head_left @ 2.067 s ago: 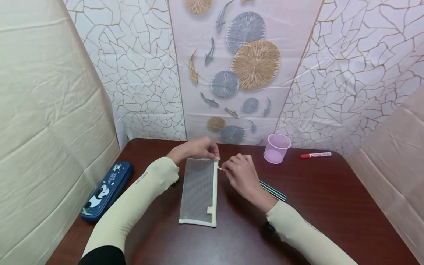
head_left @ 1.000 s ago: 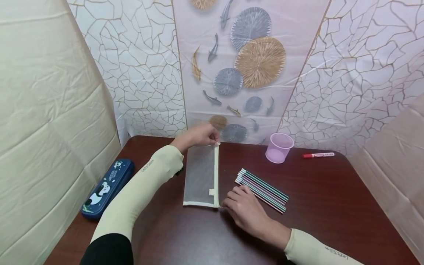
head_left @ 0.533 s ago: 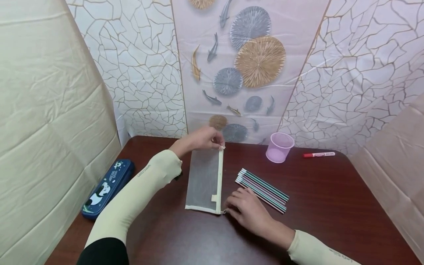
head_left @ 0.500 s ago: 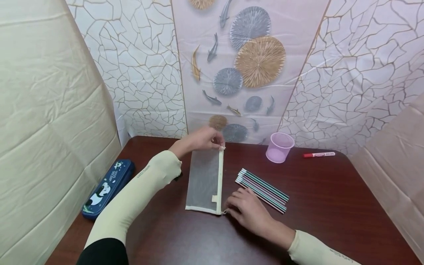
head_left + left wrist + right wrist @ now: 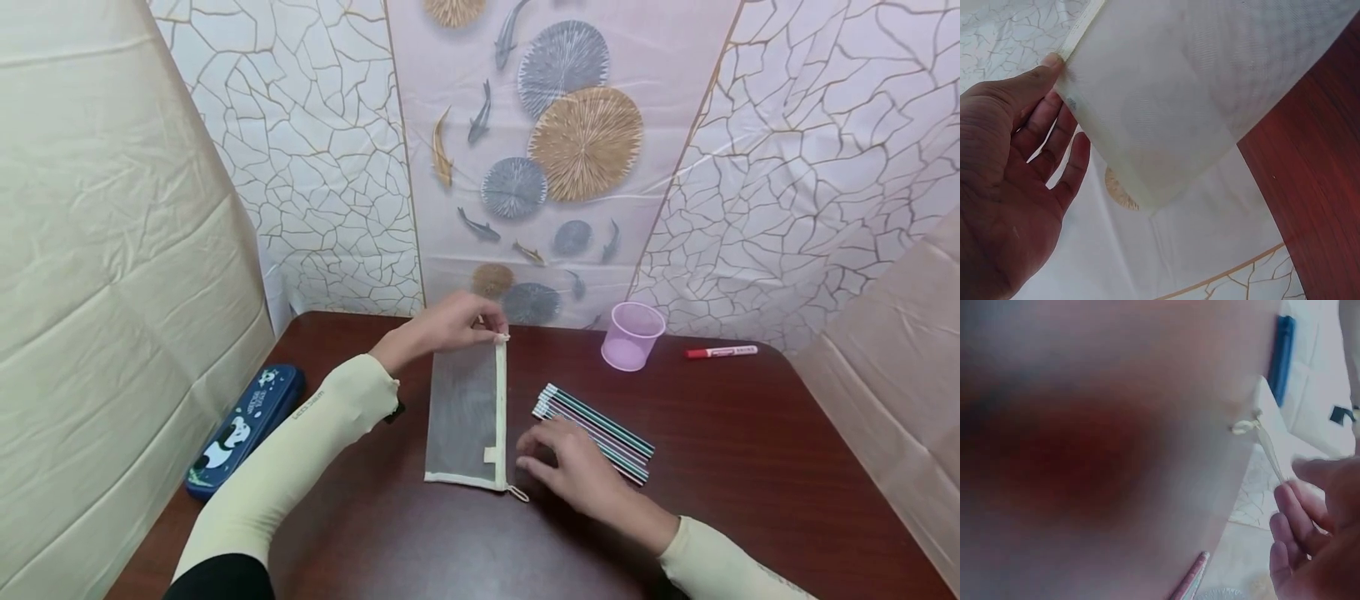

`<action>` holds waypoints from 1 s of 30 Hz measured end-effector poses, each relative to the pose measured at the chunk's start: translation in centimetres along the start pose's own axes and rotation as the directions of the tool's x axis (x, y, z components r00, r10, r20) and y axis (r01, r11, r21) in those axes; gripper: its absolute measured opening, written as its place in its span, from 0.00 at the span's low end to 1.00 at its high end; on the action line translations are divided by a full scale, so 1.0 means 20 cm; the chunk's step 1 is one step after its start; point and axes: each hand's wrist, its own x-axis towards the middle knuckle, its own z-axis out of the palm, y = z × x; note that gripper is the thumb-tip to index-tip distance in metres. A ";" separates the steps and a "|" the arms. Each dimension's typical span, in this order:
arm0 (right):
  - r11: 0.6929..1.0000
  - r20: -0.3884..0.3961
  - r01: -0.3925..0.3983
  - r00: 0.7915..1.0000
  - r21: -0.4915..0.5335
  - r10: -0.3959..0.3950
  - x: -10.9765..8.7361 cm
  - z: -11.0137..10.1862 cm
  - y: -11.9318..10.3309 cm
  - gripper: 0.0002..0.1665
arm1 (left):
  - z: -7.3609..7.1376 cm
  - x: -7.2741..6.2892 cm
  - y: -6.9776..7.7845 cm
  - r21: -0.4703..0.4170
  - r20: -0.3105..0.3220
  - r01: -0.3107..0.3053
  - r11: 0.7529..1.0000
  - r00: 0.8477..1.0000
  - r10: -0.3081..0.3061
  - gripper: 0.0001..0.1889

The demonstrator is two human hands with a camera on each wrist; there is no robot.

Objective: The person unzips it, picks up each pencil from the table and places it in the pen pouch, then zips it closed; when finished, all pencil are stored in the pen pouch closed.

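Note:
A cream-edged mesh zipper pouch (image 5: 463,417) stands out over the dark table, its zipper edge facing right. My left hand (image 5: 450,323) pinches its far corner at the zipper end; in the left wrist view, thumb and fingertips of the left hand (image 5: 1016,131) grip that corner of the mesh (image 5: 1172,81). From the near zipper end hangs a looped pull cord (image 5: 518,493). Close by, my right hand (image 5: 573,467) holds nothing, fingers loosely bent and thumb apart. The right wrist view shows the cord (image 5: 1244,427) apart from the right hand (image 5: 1313,519). Several striped pencils (image 5: 600,423) lie beyond that hand, partly covered.
A navy panda pencil case (image 5: 246,433) lies at the table's left edge. Toward the back right stands a translucent pink cup (image 5: 632,337), with a red-and-white marker (image 5: 722,352) to its right. Patterned cloth (image 5: 337,167) hangs behind the table (image 5: 765,483).
My right hand has drawn the pull cord from the far zipper end to the near end, then let go and moved slightly right. The left hand has kept its pinch on the far corner.

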 end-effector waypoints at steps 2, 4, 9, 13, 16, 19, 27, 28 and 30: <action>0.993 -0.035 -0.098 0.994 0.062 0.100 0.04 -0.01 0.00 0.09 | 0.01 -0.01 0.01 -0.005 -0.014 -0.010 1.000 1.000 0.010 0.02; 0.973 -0.059 -0.194 0.978 0.122 0.202 0.07 -0.02 0.01 0.09 | 0.01 -0.01 0.03 -0.004 -0.029 -0.032 0.999 0.999 0.032 0.03; 0.926 -0.079 -0.315 0.938 0.209 0.337 0.14 -0.02 0.02 0.09 | 0.04 -0.03 0.07 0.017 -0.055 -0.088 0.996 0.995 0.088 0.04; 0.911 -0.070 -0.330 0.932 0.246 0.356 0.17 -0.01 0.01 0.06 | 0.06 -0.04 0.09 0.045 -0.073 -0.112 0.993 0.991 0.116 0.04; 0.897 -0.063 -0.338 0.927 0.284 0.369 0.19 -0.01 0.00 0.04 | 0.07 -0.05 0.10 0.067 -0.091 -0.118 0.991 0.988 0.124 0.05; 0.865 -0.039 -0.370 0.913 0.338 0.406 0.20 0.00 0.00 0.04 | 0.08 -0.06 0.10 0.090 -0.107 -0.105 0.990 0.988 0.114 0.04; 0.774 0.032 -0.455 0.870 0.441 0.493 0.21 0.00 0.00 0.03 | 0.12 -0.08 0.11 0.133 -0.172 -0.059 0.989 0.982 0.082 0.04; 0.770 0.032 -0.457 0.868 0.445 0.496 0.21 0.00 0.00 0.02 | 0.13 -0.08 0.11 0.136 -0.182 -0.056 0.989 0.980 0.080 0.04; 0.763 0.033 -0.459 0.865 0.455 0.501 0.21 0.00 0.00 0.02 | 0.13 -0.09 0.11 0.140 -0.198 -0.057 0.988 0.977 0.084 0.04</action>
